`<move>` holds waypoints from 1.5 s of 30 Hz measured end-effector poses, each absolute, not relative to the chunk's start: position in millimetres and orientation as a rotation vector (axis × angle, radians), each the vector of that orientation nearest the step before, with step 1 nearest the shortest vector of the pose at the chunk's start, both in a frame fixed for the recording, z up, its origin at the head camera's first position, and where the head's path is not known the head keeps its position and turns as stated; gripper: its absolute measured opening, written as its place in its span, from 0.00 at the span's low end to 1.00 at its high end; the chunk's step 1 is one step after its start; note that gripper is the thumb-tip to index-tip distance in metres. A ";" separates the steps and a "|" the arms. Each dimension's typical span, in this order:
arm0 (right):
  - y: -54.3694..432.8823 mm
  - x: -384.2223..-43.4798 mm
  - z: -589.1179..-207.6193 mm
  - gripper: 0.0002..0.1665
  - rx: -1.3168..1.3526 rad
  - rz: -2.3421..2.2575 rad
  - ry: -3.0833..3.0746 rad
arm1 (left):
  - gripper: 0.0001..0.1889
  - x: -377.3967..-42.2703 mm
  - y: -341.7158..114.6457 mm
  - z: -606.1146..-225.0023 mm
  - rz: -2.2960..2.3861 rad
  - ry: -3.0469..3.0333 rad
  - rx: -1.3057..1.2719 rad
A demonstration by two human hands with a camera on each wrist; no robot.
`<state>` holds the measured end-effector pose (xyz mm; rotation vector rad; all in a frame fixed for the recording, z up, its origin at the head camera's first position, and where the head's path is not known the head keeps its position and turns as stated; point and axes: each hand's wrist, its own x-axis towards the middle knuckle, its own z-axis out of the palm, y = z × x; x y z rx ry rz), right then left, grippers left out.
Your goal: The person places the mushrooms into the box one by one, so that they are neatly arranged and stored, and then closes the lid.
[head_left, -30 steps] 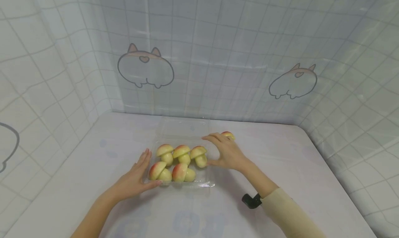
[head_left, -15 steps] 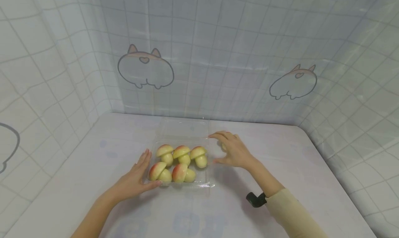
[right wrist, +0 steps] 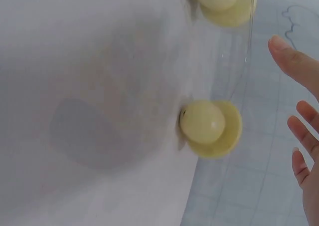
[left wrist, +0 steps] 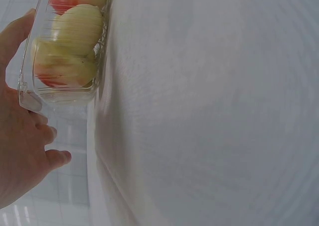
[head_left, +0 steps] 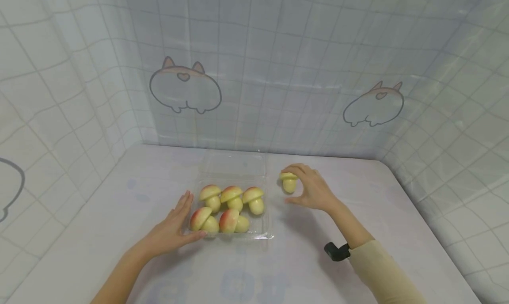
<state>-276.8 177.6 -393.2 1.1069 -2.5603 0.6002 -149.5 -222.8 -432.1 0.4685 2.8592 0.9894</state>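
Observation:
A hinged clear plastic box (head_left: 260,226) lies with its lid (head_left: 234,163) folded back. Inside are several yellow mushroom-shaped pieces (head_left: 232,197) with reddish caps, in two rows. My left hand (head_left: 169,233) rests against the box's left front corner, thumb along the front edge and fingers extended along the left side. In the left wrist view, the clear wall shows the pieces (left wrist: 77,29) close to the thumb. Right of the box, another mushroom-shaped piece (head_left: 289,184) stands on the table, cap up. My right hand (head_left: 312,189) is beside it, thumb and fingers spread apart around empty space.
A white cloth covers the table (head_left: 238,273). Grid-patterned curtains (head_left: 254,74) with animal drawings rise at the back and both sides. A dark angled piece (head_left: 337,252) sits by the right sleeve (head_left: 381,268).
My right hand has moved right, away from the box's right side, to the separate mushroom-shaped piece, which now shows more fully. The left hand and the box stay where they were.

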 end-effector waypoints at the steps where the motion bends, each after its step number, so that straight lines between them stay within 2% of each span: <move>1: 179.7 -277.8 -393.7 0.47 1.100 0.603 -2.559 | 0.58 -149.4 -222.8 -432.1 0.990 2.860 0.469; 14: 188.1 -282.2 -407.3 0.46 1.026 0.618 -2.581 | 0.58 -139.5 -227.4 -431.4 0.955 2.888 0.463; 45: 191.8 -306.1 -442.3 0.46 0.832 0.631 -2.569 | 0.58 -141.5 -217.9 -430.2 0.942 2.905 0.466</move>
